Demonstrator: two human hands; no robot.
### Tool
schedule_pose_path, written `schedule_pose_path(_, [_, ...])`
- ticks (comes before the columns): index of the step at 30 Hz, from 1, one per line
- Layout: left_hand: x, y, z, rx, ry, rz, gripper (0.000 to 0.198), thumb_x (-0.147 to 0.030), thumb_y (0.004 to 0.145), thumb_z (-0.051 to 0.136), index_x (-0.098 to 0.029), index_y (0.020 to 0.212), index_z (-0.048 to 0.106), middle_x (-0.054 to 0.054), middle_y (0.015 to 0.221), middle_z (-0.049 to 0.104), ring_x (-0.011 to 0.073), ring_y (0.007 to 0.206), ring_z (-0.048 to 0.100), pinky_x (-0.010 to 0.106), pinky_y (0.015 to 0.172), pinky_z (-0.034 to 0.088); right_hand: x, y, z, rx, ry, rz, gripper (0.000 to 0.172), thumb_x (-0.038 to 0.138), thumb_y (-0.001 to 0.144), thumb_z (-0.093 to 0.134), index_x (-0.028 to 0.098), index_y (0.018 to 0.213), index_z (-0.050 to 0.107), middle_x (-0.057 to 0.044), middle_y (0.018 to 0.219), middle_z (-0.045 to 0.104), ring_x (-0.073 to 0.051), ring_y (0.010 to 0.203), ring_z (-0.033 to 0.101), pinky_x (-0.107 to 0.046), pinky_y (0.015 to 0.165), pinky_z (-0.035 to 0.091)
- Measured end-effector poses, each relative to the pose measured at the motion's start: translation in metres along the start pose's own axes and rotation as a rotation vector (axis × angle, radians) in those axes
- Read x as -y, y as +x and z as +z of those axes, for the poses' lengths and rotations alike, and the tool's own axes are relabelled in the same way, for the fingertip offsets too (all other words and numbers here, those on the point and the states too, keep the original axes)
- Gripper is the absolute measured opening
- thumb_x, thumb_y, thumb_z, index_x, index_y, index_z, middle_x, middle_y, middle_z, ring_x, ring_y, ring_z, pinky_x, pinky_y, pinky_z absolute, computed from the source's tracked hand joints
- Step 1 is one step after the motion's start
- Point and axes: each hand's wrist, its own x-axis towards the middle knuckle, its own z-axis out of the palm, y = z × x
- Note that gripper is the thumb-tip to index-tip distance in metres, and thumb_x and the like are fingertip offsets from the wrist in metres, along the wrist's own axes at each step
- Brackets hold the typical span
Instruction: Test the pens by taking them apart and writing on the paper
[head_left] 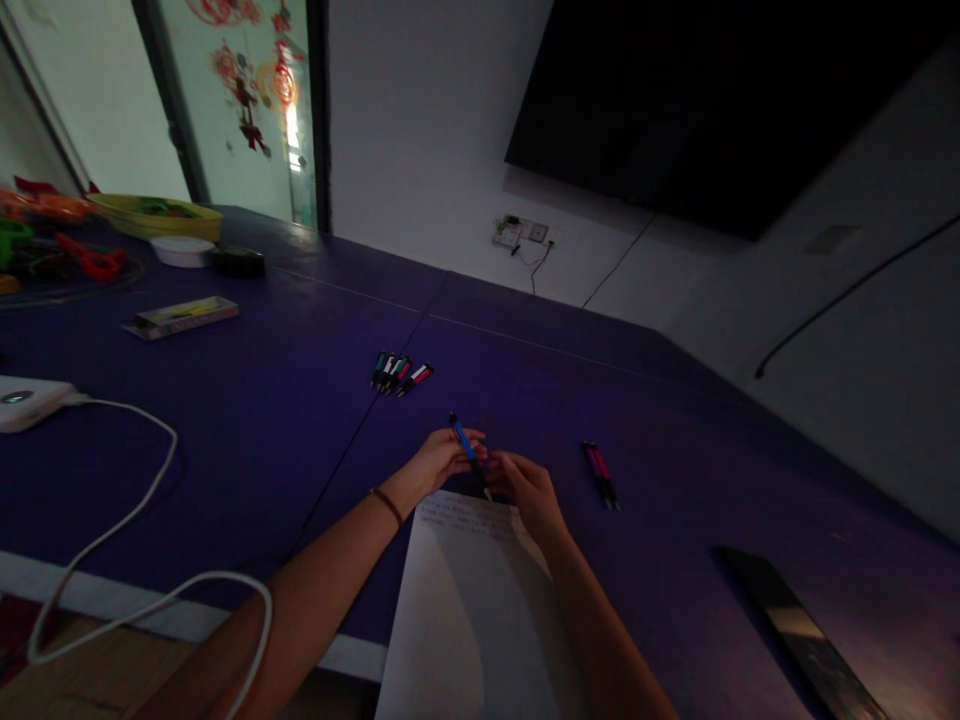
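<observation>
A blue pen [466, 442] with a black clip end slants down to the right, its tip over the top of a white sheet of paper [457, 620]. My left hand [439, 462] holds it between thumb and fingers. Close beside its lower end is my right hand [529, 492], fingers curled together; whether they touch the pen or grip something small is hidden. Several lines of handwriting run across the top of the sheet, too dim to read. Beyond my hands lies a group of several pens [397, 374], and to the right a pair of pink-and-black pens [601, 475].
The purple table [300, 340] carries a dark phone-like slab [802, 630] at right. On the left are a white device [34, 402] with a white cable [161, 470], an open flat box [187, 316], a black round object [238, 262], a white bowl [181, 251] and a yellow basket [154, 215].
</observation>
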Motion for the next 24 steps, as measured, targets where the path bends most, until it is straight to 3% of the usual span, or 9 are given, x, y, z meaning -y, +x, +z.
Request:
schedule_pose_path(3, [0.007, 0.003, 0.001, -0.036, 0.176, -0.010, 0.018, -0.010, 0.066, 0.054, -0.012, 0.082, 0.061, 0.006, 0.069, 0.063, 0.0120, 0.062, 0.058, 0.025, 0.063, 0.046, -0.005, 0.000, 0.007, 0.095, 0.044, 0.064, 0.050, 0.039, 0.061, 0.063, 0.022, 0.106, 0.050, -0.004, 0.086, 0.061, -0.015, 0.058, 0.059, -0.026, 0.045, 0.048])
schedule_pose_path(5, [0.011, 0.006, 0.003, -0.095, 0.374, 0.035, 0.018, -0.008, 0.067, 0.048, -0.012, 0.079, 0.061, 0.005, 0.069, 0.063, 0.0118, 0.062, 0.057, 0.025, 0.062, 0.045, -0.012, 0.002, 0.012, 0.108, 0.003, 0.081, 0.060, 0.034, 0.054, 0.069, 0.025, 0.109, 0.046, -0.001, 0.083, 0.060, -0.013, 0.051, 0.058, -0.025, 0.040, 0.047])
schedule_pose_path(9, [0.015, 0.009, 0.006, -0.191, 0.649, 0.151, 0.018, -0.004, 0.064, 0.046, -0.014, 0.068, 0.061, 0.003, 0.067, 0.061, 0.0124, 0.067, 0.055, 0.025, 0.069, 0.043, -0.020, 0.007, 0.018, 0.012, -0.087, 0.082, 0.052, 0.030, 0.051, 0.070, 0.023, 0.099, 0.052, 0.003, 0.065, 0.058, -0.011, 0.040, 0.052, -0.023, 0.034, 0.043])
schedule_pose_path(13, [0.010, 0.004, 0.007, -0.125, 0.518, 0.095, 0.013, -0.009, 0.065, 0.051, -0.013, 0.074, 0.061, 0.003, 0.068, 0.061, 0.0117, 0.064, 0.055, 0.025, 0.065, 0.043, -0.014, 0.006, 0.017, 0.016, 0.029, 0.083, 0.036, 0.029, 0.057, 0.067, 0.019, 0.089, 0.055, 0.003, 0.061, 0.058, -0.011, 0.045, 0.054, -0.021, 0.038, 0.041])
schedule_pose_path(18, [0.001, -0.008, 0.010, 0.047, 0.211, -0.024, 0.021, -0.015, 0.065, 0.059, -0.013, 0.086, 0.059, 0.005, 0.080, 0.062, 0.0121, 0.072, 0.056, 0.026, 0.070, 0.043, -0.006, 0.004, 0.011, -0.014, 0.276, 0.178, 0.039, 0.025, 0.052, 0.070, 0.019, 0.088, 0.057, 0.005, 0.057, 0.057, -0.008, 0.047, 0.051, -0.016, 0.038, 0.036])
schedule_pose_path(24, [-0.001, -0.009, 0.014, 0.039, 0.205, -0.057, 0.032, -0.013, 0.060, 0.066, -0.015, 0.091, 0.058, 0.007, 0.090, 0.061, 0.0130, 0.078, 0.056, 0.027, 0.073, 0.042, -0.001, 0.004, 0.007, -0.043, 0.401, 0.239, 0.025, 0.031, 0.056, 0.068, 0.017, 0.075, 0.061, 0.004, 0.053, 0.055, -0.006, 0.045, 0.048, -0.016, 0.037, 0.033])
